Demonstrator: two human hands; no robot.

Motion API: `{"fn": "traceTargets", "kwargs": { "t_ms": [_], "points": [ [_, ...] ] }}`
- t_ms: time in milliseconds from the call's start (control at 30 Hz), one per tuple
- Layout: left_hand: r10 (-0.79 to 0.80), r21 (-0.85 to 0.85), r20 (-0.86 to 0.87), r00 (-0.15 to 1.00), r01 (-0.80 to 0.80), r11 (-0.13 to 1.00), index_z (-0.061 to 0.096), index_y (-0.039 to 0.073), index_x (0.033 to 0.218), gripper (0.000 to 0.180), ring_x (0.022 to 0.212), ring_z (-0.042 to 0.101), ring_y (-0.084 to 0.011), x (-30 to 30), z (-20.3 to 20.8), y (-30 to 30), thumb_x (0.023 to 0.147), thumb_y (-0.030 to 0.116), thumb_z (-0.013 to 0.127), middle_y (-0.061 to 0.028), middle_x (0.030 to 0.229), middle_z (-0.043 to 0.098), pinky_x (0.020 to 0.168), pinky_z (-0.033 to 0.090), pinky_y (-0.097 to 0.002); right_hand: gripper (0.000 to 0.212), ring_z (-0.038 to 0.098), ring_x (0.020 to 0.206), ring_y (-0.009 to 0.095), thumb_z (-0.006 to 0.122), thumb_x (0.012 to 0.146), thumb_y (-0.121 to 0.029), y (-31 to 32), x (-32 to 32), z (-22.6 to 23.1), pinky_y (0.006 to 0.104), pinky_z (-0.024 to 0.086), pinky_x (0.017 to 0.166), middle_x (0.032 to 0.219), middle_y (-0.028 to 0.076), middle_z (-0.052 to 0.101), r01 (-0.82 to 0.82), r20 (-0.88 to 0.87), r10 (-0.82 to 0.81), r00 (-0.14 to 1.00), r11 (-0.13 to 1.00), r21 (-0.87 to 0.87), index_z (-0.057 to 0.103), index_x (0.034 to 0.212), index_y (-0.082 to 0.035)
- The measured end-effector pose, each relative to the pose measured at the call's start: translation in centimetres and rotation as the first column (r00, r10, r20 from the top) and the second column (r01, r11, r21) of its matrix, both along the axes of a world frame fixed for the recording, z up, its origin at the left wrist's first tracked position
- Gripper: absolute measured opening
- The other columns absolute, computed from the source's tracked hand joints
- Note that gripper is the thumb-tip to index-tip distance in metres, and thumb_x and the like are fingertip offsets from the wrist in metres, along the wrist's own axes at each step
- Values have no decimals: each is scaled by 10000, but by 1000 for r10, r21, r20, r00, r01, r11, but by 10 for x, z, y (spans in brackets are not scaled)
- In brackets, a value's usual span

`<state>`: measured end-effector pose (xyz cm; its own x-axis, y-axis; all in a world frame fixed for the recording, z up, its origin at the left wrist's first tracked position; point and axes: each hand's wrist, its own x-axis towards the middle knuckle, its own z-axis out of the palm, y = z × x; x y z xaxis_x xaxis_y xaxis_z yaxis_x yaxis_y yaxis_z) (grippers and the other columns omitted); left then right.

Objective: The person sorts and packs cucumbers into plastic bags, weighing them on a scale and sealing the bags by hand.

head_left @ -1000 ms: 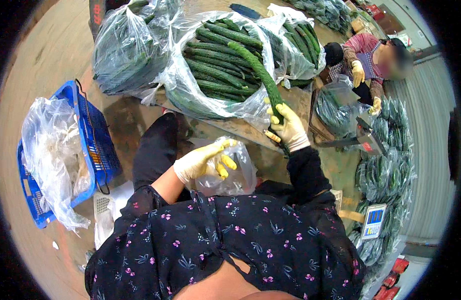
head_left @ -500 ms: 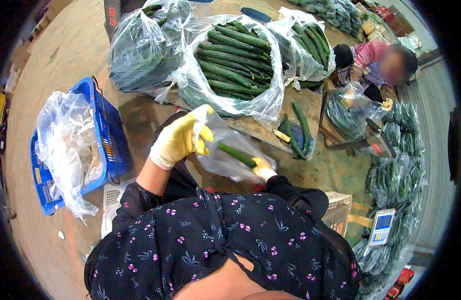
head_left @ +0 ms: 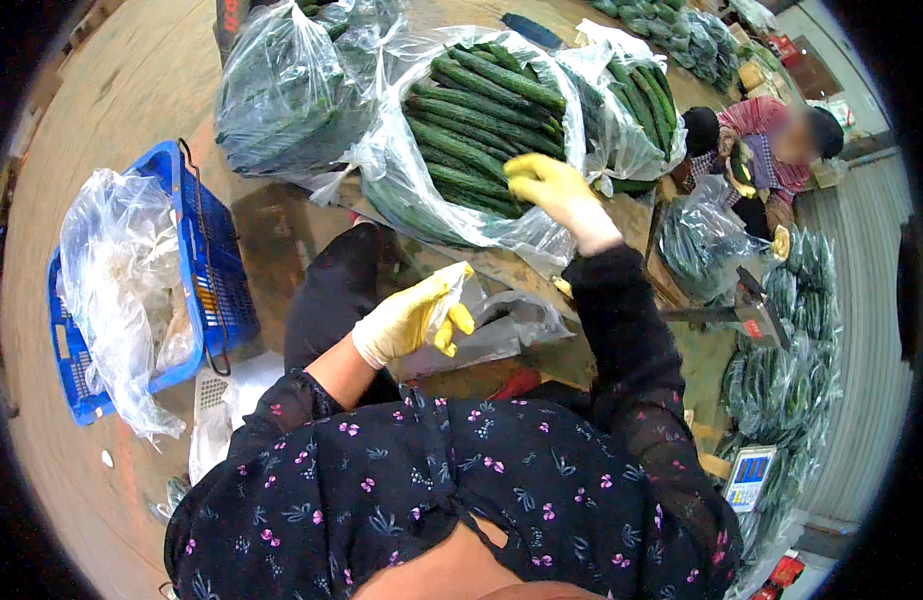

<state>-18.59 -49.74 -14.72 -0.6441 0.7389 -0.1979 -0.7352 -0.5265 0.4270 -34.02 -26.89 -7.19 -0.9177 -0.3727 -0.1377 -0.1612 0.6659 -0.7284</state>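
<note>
My left hand (head_left: 418, 322), in a yellow glove, is closed on the gathered edge of a clear plastic bag (head_left: 461, 352). The bag hangs across the space in front of me; I cannot make out whether anything is inside. My right hand (head_left: 556, 195), gloved alike, is stretched over a large open plastic sack (head_left: 381, 205) and its fingers are apart at the near right side of the cucumbers (head_left: 486, 120). These long dark green cucumbers lie stacked side by side in the sack.
A blue crate (head_left: 206, 290) with crumpled plastic film (head_left: 121, 270) stands at left. Filled cucumber bags (head_left: 291, 110) flank the sack. At right are a co-worker (head_left: 761, 150), a scale display (head_left: 749, 478) and many bagged cucumbers (head_left: 781, 390).
My right hand has come out of the bag and moved up to the sack. My left hand has lowered slightly, still holding the bag, which now hangs lower and flatter.
</note>
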Motion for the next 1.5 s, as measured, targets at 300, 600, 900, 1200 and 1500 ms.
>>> {"fn": "traceTargets", "kwargs": {
  "t_ms": [300,600,900,1200,1500],
  "points": [
    [-55,127,-79,995,65,990,133,214,1443,734,611,615,-236,-10,16,-14,866,434,529,-263,1057,553,608,535,-366,538,544,1064,328,692,695,-246,-33,-68,-113,383,441,897,1144,177,576,103,-140,-36,989,854,510,540,1187,-91],
    [-116,141,-112,987,131,981,117,202,1434,829,627,637,-260,-11,8,-16,810,445,606,-263,1016,579,615,548,-361,630,549,1074,319,719,650,-219,-3,-32,-98,356,436,908,1142,180,578,-2,84,-72,994,749,662,482,1209,-49],
    [-117,101,-129,985,130,986,140,213,1430,797,666,640,-259,-14,9,-12,819,456,590,-243,1022,577,624,550,-373,489,596,926,339,733,662,-218,-1,-38,-44,405,470,803,967,158,629,93,-223,84,971,727,680,535,1095,-109],
    [-92,49,-153,984,100,994,141,214,1437,772,646,618,-259,-13,11,-5,835,447,563,-239,1009,570,600,529,-391,319,594,786,153,698,723,-119,97,22,45,287,461,701,864,49,632,307,-34,-336,941,894,-326,580,1005,-28],
    [-3,98,-106,994,14,995,210,178,1411,646,683,634,-308,-7,6,-12,887,445,477,-250,1010,586,622,541,-445,615,547,1065,287,595,804,-18,75,111,-4,418,431,955,1167,145,553,416,417,-24,909,120,-901,335,1359,-69]
  ]
}}
